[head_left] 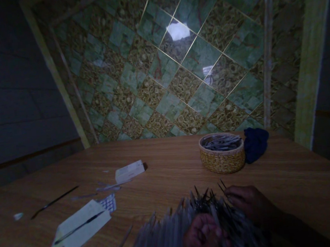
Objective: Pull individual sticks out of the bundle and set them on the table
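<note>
A person's left hand, fingers curled, lies over a heap of slender pale sticks in front of a woven basket. The right hand, fingers bent close together near dark stick tips, is nearer the basket. Blur hides whether either hand grips a stick. Similar sticks fill the basket; dark-blue cloth sits just right of it. Left of the basket lies a white box, its faint markings unreadable.
</note>
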Tool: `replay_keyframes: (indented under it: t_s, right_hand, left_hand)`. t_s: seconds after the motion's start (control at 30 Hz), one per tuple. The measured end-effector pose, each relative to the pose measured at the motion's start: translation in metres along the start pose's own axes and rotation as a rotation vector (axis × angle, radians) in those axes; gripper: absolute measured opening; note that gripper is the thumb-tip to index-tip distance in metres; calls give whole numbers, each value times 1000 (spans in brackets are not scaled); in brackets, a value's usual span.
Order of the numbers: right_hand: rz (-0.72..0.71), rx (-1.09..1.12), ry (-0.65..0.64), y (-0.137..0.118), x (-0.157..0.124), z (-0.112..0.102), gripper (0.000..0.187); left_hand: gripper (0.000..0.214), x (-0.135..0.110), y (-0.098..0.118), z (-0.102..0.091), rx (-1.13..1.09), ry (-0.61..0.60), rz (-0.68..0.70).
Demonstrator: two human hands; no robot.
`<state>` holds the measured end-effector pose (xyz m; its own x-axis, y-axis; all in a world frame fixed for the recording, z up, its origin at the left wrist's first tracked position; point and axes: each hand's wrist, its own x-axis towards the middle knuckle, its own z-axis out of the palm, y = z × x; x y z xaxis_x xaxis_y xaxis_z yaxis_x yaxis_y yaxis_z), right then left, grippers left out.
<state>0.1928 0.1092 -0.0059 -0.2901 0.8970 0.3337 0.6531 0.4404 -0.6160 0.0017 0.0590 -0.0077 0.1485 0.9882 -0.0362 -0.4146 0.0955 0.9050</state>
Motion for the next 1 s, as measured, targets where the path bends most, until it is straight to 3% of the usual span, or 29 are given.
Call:
replay_keyframes:
  t_s: [0.1, 0.17, 0.53, 0.7, 0.83, 1.0]
  right_hand:
    - [-20, 134, 7, -20, -7, -2, 26]
    - [-11, 74, 25, -21, -6, -5, 25]
    - [272, -342, -37, 41, 25, -16, 17]
    - [416, -420, -83, 54, 50, -4, 21]
    - [428, -420, -109, 59, 60, 2, 25]
    - [415, -403, -138, 56, 52, 0, 26]
  left_hand:
    - [37, 0, 0, 0, 18, -13, 27]
    - [37, -1, -1, 1, 34, -20, 42]
    - [45, 5, -2, -2, 47, 37, -61]
    - [45, 3, -5, -1, 48, 70, -22]
    - [43, 3, -2, -1, 45, 87, -16]
    - [38, 3, 3, 0, 16, 126, -39]
